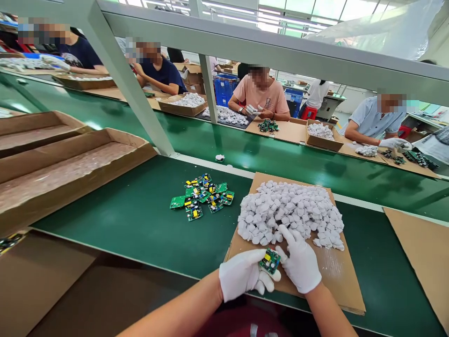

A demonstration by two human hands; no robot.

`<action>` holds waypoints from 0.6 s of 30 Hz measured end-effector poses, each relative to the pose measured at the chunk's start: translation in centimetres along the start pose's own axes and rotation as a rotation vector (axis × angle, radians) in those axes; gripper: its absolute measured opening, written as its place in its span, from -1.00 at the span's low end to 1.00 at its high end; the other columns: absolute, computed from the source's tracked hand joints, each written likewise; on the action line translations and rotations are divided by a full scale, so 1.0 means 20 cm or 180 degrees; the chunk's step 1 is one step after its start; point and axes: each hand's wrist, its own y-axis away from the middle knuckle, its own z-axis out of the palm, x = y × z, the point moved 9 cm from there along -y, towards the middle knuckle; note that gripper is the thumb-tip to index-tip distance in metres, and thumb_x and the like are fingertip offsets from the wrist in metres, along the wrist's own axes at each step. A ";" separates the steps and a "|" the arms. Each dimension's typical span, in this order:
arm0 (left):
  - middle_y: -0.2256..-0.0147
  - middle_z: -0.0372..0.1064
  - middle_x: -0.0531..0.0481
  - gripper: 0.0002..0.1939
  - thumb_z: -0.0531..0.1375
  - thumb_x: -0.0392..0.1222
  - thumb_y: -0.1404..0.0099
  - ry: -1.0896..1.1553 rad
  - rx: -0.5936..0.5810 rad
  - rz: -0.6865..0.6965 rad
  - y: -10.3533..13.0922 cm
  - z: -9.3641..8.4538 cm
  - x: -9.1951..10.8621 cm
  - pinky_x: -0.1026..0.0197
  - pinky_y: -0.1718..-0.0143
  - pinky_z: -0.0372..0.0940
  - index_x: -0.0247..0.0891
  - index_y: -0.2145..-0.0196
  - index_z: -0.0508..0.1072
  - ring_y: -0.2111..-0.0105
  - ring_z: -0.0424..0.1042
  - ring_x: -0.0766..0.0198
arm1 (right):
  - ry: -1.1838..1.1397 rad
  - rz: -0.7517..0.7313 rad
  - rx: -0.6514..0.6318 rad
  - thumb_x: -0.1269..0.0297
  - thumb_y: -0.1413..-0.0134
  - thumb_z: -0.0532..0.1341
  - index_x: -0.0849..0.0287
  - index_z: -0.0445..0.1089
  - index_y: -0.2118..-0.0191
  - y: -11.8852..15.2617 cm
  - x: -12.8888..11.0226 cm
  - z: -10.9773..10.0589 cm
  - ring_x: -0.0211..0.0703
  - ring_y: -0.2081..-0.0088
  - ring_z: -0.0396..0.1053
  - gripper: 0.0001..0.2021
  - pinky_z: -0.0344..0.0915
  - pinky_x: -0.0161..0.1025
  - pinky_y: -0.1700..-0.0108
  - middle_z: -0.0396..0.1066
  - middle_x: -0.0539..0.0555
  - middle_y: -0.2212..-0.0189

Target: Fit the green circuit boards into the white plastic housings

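Observation:
My left hand, in a white glove, grips a small green circuit board between thumb and fingers, its component side with a yellow part facing up. Close by on the right is my gloved right hand. Its index finger stretches to the near edge of a heap of small white, roundish pieces, and its thumb points towards the board. No piece shows between those fingers. The heap lies on a brown cardboard sheet. Left of it, a loose cluster of green circuit boards rests on the green table.
Long cardboard trays stand at the left. A grey metal frame crosses above the bench. One white piece sits on the green conveyor beyond. Several co-workers sit across it with boards and white heaps. More cardboard lies right.

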 end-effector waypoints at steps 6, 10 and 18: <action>0.37 0.48 -0.20 -0.69 0.06 -0.03 -0.27 -0.0201 0.0002 -0.0083 -0.01 0.01 -0.02 0.32 0.53 0.26 -0.36 0.27 0.40 0.49 0.49 0.23 | -0.0009 -0.0148 -0.0246 0.44 -0.04 0.11 0.16 0.38 0.32 -0.01 -0.04 0.03 -0.21 0.37 0.36 -0.88 0.22 -0.34 0.32 0.40 0.09 0.35; 0.37 0.48 -0.21 -0.67 0.06 -0.01 -0.27 -0.0160 -0.0017 -0.0107 -0.01 0.01 -0.03 0.31 0.53 0.26 -0.36 0.24 0.39 0.49 0.49 0.22 | -0.0076 0.0205 -0.0179 0.36 0.00 0.15 0.15 0.35 0.23 0.05 0.07 0.00 -0.24 0.44 0.34 -0.84 0.22 -0.34 0.39 0.39 0.05 0.36; 0.27 0.47 -0.24 -0.71 0.15 -0.08 -0.22 0.0154 0.0540 0.0301 -0.15 0.01 0.02 0.31 0.45 0.27 -0.39 0.24 0.41 0.42 0.48 0.25 | -0.1089 0.0167 -0.0524 0.45 0.13 0.20 0.06 0.43 0.17 0.07 0.07 -0.01 -0.15 0.26 0.35 -0.68 0.27 -0.27 0.23 0.42 0.05 0.30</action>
